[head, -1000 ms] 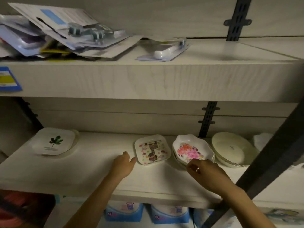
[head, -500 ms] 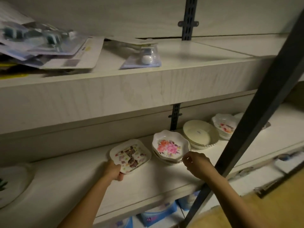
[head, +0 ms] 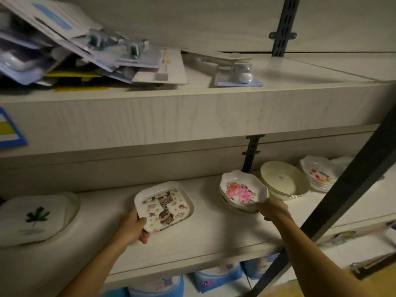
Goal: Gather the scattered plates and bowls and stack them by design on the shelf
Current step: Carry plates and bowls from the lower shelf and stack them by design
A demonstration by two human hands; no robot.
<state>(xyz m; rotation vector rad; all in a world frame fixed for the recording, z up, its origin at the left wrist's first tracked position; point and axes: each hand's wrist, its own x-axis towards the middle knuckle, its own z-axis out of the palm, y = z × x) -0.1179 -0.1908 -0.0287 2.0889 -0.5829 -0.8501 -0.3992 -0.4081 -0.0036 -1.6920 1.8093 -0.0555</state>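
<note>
From the head camera, the left hand grips the near-left corner of the square cartoon plate on the lower shelf. The right hand pinches the near rim of the pink flower bowl, which sits on top of a small stack, right of the plate.

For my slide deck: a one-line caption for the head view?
Left hand grips giraffe plate; right hand holds floral bowl stack on shelf.
</note>
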